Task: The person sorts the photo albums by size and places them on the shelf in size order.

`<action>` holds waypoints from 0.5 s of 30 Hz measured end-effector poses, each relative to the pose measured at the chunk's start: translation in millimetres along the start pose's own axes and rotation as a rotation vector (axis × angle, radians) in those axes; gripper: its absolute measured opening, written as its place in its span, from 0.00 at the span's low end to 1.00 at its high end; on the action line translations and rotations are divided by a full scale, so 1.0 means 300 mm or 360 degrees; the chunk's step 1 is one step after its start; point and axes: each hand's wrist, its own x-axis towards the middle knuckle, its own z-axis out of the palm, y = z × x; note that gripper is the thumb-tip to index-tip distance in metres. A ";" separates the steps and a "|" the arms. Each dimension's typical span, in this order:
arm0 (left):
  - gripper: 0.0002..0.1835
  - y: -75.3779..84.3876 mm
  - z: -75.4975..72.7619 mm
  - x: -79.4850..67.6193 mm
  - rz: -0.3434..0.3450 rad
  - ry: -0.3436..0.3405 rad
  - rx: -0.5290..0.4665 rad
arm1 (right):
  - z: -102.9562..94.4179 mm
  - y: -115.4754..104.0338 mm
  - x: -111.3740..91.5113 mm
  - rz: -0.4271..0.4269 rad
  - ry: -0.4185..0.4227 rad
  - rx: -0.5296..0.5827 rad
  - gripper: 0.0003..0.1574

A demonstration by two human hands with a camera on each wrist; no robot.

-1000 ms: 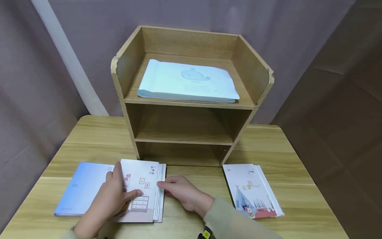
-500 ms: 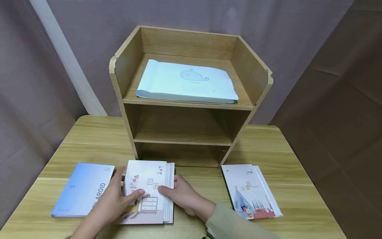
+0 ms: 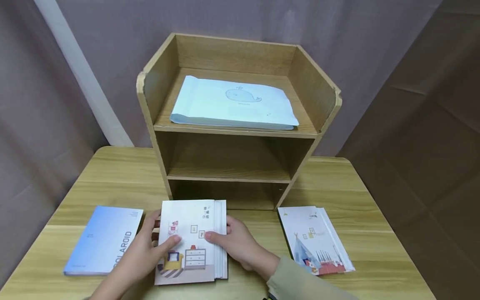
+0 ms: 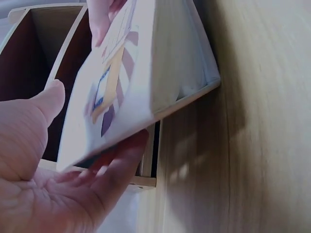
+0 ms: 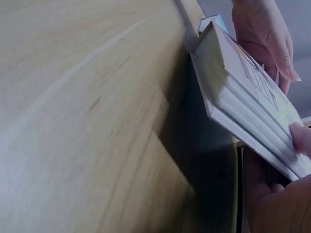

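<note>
Both hands hold a white photo album (image 3: 193, 260) in front of the shelf, its cover printed with a yellow armchair, a dresser and small frames. My left hand (image 3: 144, 250) is at its left edge, thumb over the cover and fingers beneath, as the left wrist view shows the fingers (image 4: 116, 170) under the lower edge. At the spine side, my right hand (image 3: 243, 246) grips with the thumb on top and fingers behind. The album (image 5: 252, 104) is tilted and raised off the table in the right wrist view, casting a dark shadow below.
A wooden shelf (image 3: 228, 179) stands at the back of the table, with a pale-blue whale-print album (image 3: 240, 104) on its top level. A blue POLAROID album (image 3: 99, 241) lies to the left; a white album with a tent picture (image 3: 313, 241) lies to the right.
The held album has moved right, off the blue album, uncovering its POLAROID lettering. The right hand has shifted from the spine edge to a grip with its thumb on the cover.
</note>
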 end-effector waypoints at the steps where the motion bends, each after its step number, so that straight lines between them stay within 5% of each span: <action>1: 0.45 -0.001 0.003 0.000 -0.0023 -0.0017 -0.0020 | -0.005 -0.003 -0.005 -0.0013 0.0003 -0.0006 0.31; 10: 0.32 -0.008 0.039 -0.010 0.0066 -0.0226 -0.0246 | -0.070 -0.056 -0.035 -0.0202 0.0026 -0.0062 0.31; 15: 0.32 0.007 0.050 -0.003 0.0118 -0.0262 -0.0244 | -0.105 -0.086 -0.027 -0.0283 0.0043 -0.0001 0.31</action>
